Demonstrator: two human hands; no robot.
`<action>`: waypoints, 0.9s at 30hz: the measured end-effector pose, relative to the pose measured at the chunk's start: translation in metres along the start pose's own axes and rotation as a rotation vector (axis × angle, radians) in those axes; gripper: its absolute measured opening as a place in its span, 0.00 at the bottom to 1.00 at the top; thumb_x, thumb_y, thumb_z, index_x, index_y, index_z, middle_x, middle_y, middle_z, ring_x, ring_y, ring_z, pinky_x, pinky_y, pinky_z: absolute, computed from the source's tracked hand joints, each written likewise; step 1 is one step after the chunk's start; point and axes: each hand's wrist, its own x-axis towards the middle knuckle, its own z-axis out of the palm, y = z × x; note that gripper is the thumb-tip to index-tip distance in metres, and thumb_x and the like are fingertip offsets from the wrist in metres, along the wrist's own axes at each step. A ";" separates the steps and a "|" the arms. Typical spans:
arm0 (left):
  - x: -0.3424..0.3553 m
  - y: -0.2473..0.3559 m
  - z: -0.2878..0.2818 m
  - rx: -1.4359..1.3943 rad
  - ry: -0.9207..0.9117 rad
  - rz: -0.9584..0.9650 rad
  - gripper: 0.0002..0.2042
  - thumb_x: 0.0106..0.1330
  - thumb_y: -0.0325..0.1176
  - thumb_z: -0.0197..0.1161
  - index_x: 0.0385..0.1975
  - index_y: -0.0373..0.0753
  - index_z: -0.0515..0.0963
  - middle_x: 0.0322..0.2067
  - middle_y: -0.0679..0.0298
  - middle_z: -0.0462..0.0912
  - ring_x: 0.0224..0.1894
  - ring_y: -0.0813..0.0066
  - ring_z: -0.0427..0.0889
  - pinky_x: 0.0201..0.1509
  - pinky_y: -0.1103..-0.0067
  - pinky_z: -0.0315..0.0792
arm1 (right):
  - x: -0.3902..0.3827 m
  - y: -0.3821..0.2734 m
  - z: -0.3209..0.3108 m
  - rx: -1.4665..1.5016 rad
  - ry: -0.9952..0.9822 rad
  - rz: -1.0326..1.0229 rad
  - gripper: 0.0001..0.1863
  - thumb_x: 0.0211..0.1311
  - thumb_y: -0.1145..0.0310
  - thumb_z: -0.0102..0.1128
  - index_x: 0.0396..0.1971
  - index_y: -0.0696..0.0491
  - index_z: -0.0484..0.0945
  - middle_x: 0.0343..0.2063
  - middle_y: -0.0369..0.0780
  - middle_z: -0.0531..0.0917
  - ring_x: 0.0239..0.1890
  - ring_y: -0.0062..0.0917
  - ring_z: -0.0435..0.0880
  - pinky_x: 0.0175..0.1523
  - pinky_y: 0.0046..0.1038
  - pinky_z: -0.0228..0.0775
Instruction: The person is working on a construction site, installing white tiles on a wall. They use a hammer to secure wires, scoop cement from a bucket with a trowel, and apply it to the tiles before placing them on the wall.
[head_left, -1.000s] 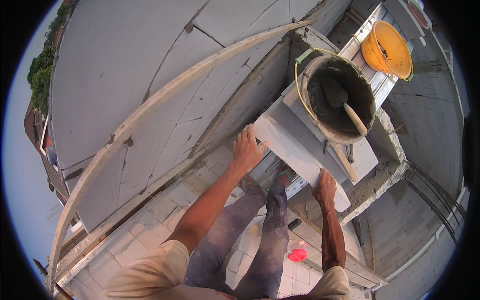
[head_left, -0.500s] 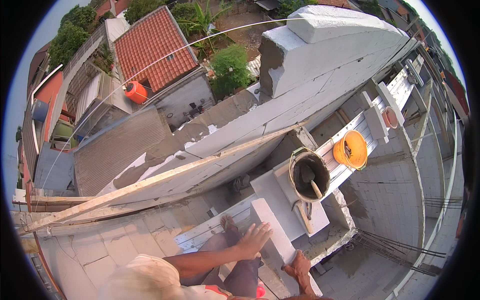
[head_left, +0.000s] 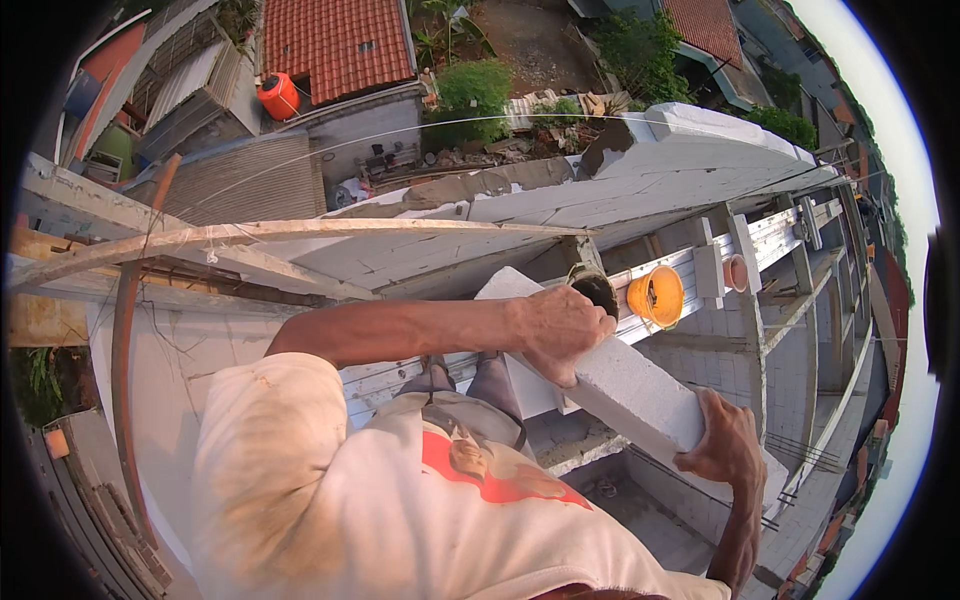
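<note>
A long white lightweight concrete block (head_left: 640, 395) is lifted in front of me, tilted from upper left to lower right. My left hand (head_left: 560, 330) grips its upper left end from above. My right hand (head_left: 725, 445) clasps its lower right end at the edge. Just behind the block's upper end stands a dark mortar bucket (head_left: 597, 291), partly hidden by my left hand. The white block wall (head_left: 560, 205) under construction runs across beyond it.
An orange bucket (head_left: 655, 296) sits on the plank scaffold (head_left: 770, 240) to the right of the dark one. A bamboo pole (head_left: 300, 235) crosses in front of the wall. Far below lie red tiled roofs (head_left: 335, 40), trees and an orange water tank (head_left: 278, 96).
The block has come up off the stack and now hangs between both hands, closer to me. The view has swung upward, so roofs and trees below fill the top.
</note>
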 end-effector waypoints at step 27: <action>-0.144 -0.070 -0.354 0.723 0.017 -1.182 0.26 0.44 0.43 0.85 0.42 0.34 0.89 0.42 0.45 0.91 0.49 0.48 0.89 0.52 0.59 0.82 | 0.308 -0.245 -0.314 -0.352 0.516 -1.104 0.52 0.29 0.72 0.83 0.65 0.62 0.74 0.45 0.56 0.88 0.51 0.46 0.89 0.61 0.42 0.76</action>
